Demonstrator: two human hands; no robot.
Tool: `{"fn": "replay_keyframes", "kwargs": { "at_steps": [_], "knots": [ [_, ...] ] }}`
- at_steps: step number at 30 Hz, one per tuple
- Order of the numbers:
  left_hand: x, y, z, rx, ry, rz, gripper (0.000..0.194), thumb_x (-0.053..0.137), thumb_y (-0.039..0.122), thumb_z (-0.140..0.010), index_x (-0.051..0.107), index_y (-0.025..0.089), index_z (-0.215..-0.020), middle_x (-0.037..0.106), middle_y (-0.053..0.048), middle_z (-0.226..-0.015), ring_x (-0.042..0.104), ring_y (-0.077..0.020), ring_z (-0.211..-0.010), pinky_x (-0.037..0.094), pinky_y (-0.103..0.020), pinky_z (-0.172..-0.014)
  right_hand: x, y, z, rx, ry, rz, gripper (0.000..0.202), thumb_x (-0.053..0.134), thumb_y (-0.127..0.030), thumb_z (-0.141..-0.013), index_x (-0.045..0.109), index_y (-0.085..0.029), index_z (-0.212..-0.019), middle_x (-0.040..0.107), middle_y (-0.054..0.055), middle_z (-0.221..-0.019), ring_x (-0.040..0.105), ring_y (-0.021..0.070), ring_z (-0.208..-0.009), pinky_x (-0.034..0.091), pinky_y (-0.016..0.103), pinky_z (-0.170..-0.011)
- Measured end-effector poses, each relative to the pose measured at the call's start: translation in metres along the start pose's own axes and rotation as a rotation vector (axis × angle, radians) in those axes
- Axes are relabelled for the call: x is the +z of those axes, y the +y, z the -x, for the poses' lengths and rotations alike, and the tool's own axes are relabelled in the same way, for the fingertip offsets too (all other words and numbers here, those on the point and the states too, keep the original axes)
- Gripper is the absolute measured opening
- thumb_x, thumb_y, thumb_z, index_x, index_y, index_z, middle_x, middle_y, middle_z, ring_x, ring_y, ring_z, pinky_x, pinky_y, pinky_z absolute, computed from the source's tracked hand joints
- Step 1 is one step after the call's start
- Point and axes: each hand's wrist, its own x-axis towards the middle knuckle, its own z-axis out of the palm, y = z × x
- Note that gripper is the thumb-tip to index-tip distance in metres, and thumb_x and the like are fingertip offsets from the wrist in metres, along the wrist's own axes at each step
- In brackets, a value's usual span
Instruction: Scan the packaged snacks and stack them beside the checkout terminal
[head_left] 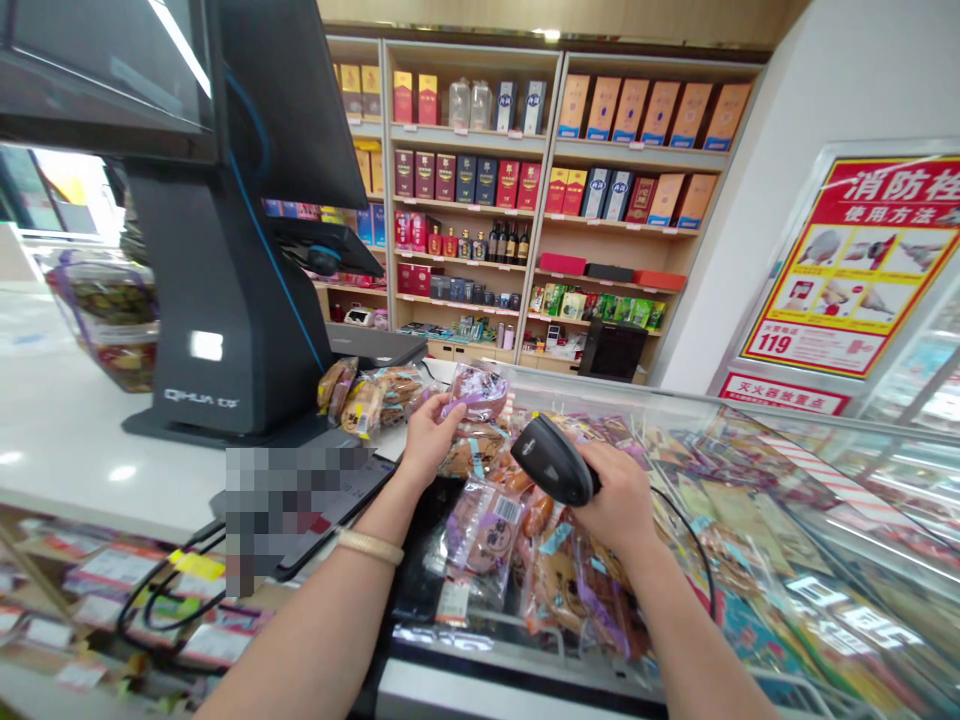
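My right hand (pixel 621 502) is wrapped round a black barcode scanner (pixel 551 462), its head tilted left over a heap of packaged snacks. In my left hand (pixel 429 440), thumb and fingers pinch the edge of a snack packet (pixel 484 390) in clear and purple wrapping. Below the scanner lies another purple packet (pixel 484 535) with its barcode label facing up. More clear packets of brownish food (pixel 555 580) are piled beside it on the glass counter. Several wrapped snacks (pixel 382 400) lie to the left of my left hand.
A black checkout terminal (pixel 217 330) stands on the white counter (pixel 75 420) at left, near a large jar (pixel 112 330). A phone-like dark device (pixel 322 510) lies by my left forearm. The scanner's cable (pixel 697 540) curves right. Shelves (pixel 474 135) of boxes stand behind.
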Motion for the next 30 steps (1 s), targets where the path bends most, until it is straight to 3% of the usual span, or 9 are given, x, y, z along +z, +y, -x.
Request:
{"fn": "replay_keyframes", "kwargs": {
  "at_steps": [4, 7, 10, 13, 17, 21, 24, 28, 30],
  "knots": [
    [0.004, 0.005, 0.005, -0.048, -0.062, 0.112, 0.047, 0.078, 0.046, -0.061, 0.065, 0.014, -0.092, 0.068, -0.004, -0.089, 0.061, -0.0144, -0.068, 0.053, -0.026, -0.054, 0.001, 0.002, 0.0, 0.029, 0.013, 0.026, 0.018, 0.057, -0.025, -0.073, 0.066, -0.02, -0.088, 0.071, 0.006, -0.081, 0.063, 0.0212, -0.076, 0.042, 0.03, -0.068],
    [0.007, 0.006, 0.006, -0.052, -0.099, 0.183, 0.043, 0.079, 0.039, -0.061, 0.065, 0.015, -0.093, 0.069, -0.005, -0.092, 0.065, -0.0169, -0.079, 0.056, -0.03, -0.069, 0.001, 0.003, 0.001, 0.049, 0.04, 0.049, 0.018, 0.06, -0.03, -0.074, 0.066, -0.02, -0.089, 0.07, 0.007, -0.082, 0.063, 0.0219, -0.076, 0.043, 0.03, -0.069],
    [0.006, 0.003, 0.004, 0.058, -0.031, 0.192, 0.031, 0.078, 0.03, -0.06, 0.066, 0.016, -0.085, 0.069, -0.008, -0.105, 0.066, -0.0198, -0.097, 0.053, -0.031, -0.085, 0.001, 0.002, 0.001, 0.058, 0.073, 0.055, 0.019, 0.06, -0.033, -0.076, 0.066, -0.02, -0.089, 0.069, 0.007, -0.08, 0.063, 0.0222, -0.074, 0.043, 0.03, -0.067],
    [0.002, -0.002, 0.001, 0.139, 0.037, 0.085, 0.02, 0.074, 0.027, -0.063, 0.068, 0.016, -0.079, 0.064, -0.01, -0.121, 0.065, -0.0227, -0.104, 0.054, -0.03, -0.081, -0.001, 0.0, 0.0, 0.059, 0.076, 0.048, 0.02, 0.059, -0.035, -0.078, 0.066, -0.02, -0.088, 0.069, 0.007, -0.08, 0.063, 0.0226, -0.074, 0.043, 0.031, -0.067],
    [-0.002, -0.002, -0.001, 0.172, 0.075, 0.015, 0.013, 0.065, 0.024, -0.067, 0.07, 0.018, -0.077, 0.071, -0.008, -0.106, 0.066, -0.0239, -0.101, 0.055, -0.034, -0.082, -0.001, -0.001, 0.0, 0.057, 0.056, 0.039, 0.017, 0.06, -0.03, -0.076, 0.065, -0.021, -0.089, 0.07, 0.007, -0.082, 0.064, 0.0228, -0.076, 0.044, 0.031, -0.069],
    [0.002, 0.004, 0.002, 0.02, 0.063, 0.205, 0.02, 0.057, 0.023, -0.069, 0.072, 0.017, -0.081, 0.074, -0.006, -0.09, 0.068, -0.0225, -0.09, 0.055, -0.037, -0.082, 0.0, -0.001, 0.0, 0.046, 0.009, 0.039, 0.016, 0.06, -0.026, -0.073, 0.065, -0.021, -0.087, 0.071, 0.006, -0.08, 0.064, 0.022, -0.074, 0.044, 0.031, -0.068],
    [0.005, 0.008, 0.003, -0.132, 0.01, 0.409, 0.027, 0.066, 0.024, -0.066, 0.069, 0.015, -0.091, 0.073, -0.006, -0.089, 0.069, -0.0179, -0.079, 0.056, -0.032, -0.074, 0.001, 0.0, 0.0, 0.024, -0.034, 0.02, 0.019, 0.06, -0.024, -0.072, 0.067, -0.02, -0.089, 0.072, 0.007, -0.087, 0.065, 0.0218, -0.078, 0.045, 0.031, -0.071],
    [0.004, 0.008, 0.0, -0.196, 0.066, 0.525, 0.049, 0.075, 0.009, -0.058, 0.061, 0.02, -0.103, 0.071, 0.001, -0.083, 0.067, -0.0116, -0.073, 0.055, -0.026, -0.075, 0.003, 0.001, 0.001, -0.011, -0.074, 0.002, 0.025, 0.06, -0.023, -0.071, 0.068, -0.019, -0.094, 0.073, 0.007, -0.091, 0.066, 0.0219, -0.083, 0.046, 0.031, -0.075],
    [0.001, 0.007, -0.002, -0.256, 0.051, 0.589, 0.044, 0.074, 0.003, -0.058, 0.062, 0.017, -0.098, 0.071, -0.001, -0.084, 0.067, -0.0118, -0.076, 0.055, -0.027, -0.08, 0.003, 0.001, 0.001, -0.013, -0.07, 0.003, 0.025, 0.06, -0.023, -0.071, 0.068, -0.019, -0.094, 0.073, 0.007, -0.089, 0.065, 0.0217, -0.082, 0.046, 0.031, -0.075]
  ]
}}
